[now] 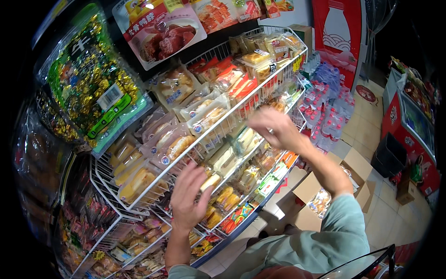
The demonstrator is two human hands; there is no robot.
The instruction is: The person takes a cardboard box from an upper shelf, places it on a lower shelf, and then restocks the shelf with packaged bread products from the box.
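My left hand point(190, 195) is raised before the front rail of a white wire shelf rack point(223, 118), fingers apart, with nothing seen in it. Near it, on a lower tier, lies a wrapped pastry point(210, 182). My right hand point(273, 127) is blurred, bent at the fingers, by the front of the rack above wrapped sandwiches point(247, 139); whether it holds anything is unclear. The top tier carries bagged breads point(179, 148), bagged buns point(174, 85), red-wrapped packs point(240, 85) and wrapped cakes point(256, 57).
An open cardboard box point(306, 186) with packaged goods stands on the floor under my right arm. Shrink-wrapped bottles point(327, 122) are stacked past the rack. A red chest freezer point(406, 136) and a black bin point(389, 153) stand at right. A large green snack bag point(90, 80) hangs at left.
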